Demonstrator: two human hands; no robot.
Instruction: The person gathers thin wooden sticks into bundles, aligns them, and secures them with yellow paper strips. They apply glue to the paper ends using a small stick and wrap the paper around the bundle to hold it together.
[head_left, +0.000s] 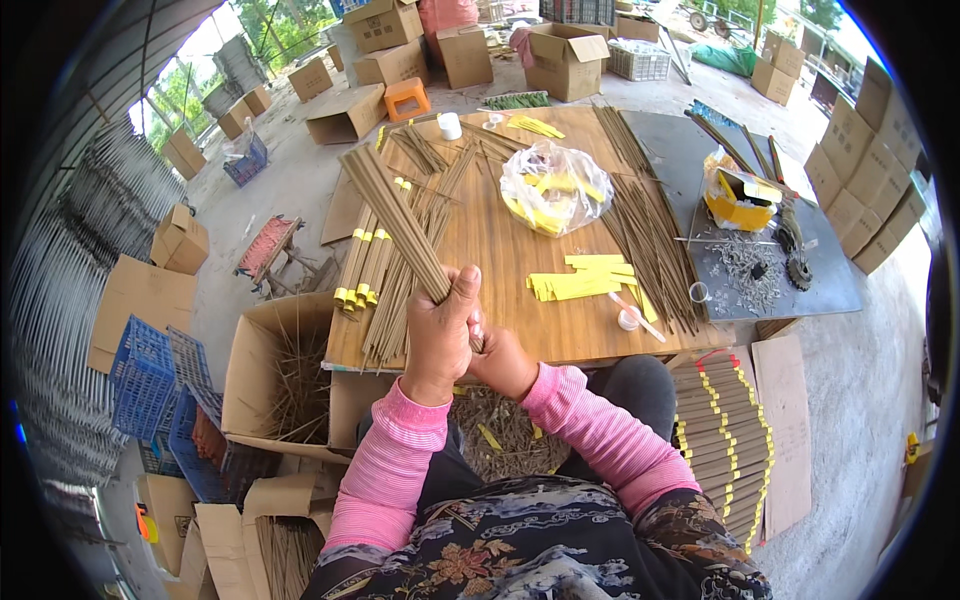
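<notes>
A: Hands?
B: Left hand point(437, 320) is wrapping around a thick bundle of thin brown sticks point(395, 215), which is slanting up and leftward from it over the brown wooden table point(495, 262). Right hand point(505, 362) is pressing in at the lower end, just right of the left hand; its fingers are mostly hiding, so can't tell if it's pinching.

A: Progress?
B: Partway, I'd judge. Brown bundles with yellow bands point(372, 258) are lying left of the left hand, and a stack of yellow-banded brown bundles point(712, 440) is sitting right of the right hand, beyond the table edge; both are looking done. The held one is showing no band on its visible part, so it's probably pending. Loose thin brown sticks point(650, 235) are lying beyond the right hand, likely remaining.

A: Counts?
B: Held bundle, one. Banded ones on the table, at least three, overlapping. Stack, more than ten; exact number not readable. Loose sticks, too many. Flat yellow paper-like strips point(582, 283), one main group ahead-right of the right hand, uncountable. Clear plastic bag holding yellow strips point(555, 190), one, beyond them. Small round white pot point(629, 319), one, nearer the right hand.
</notes>
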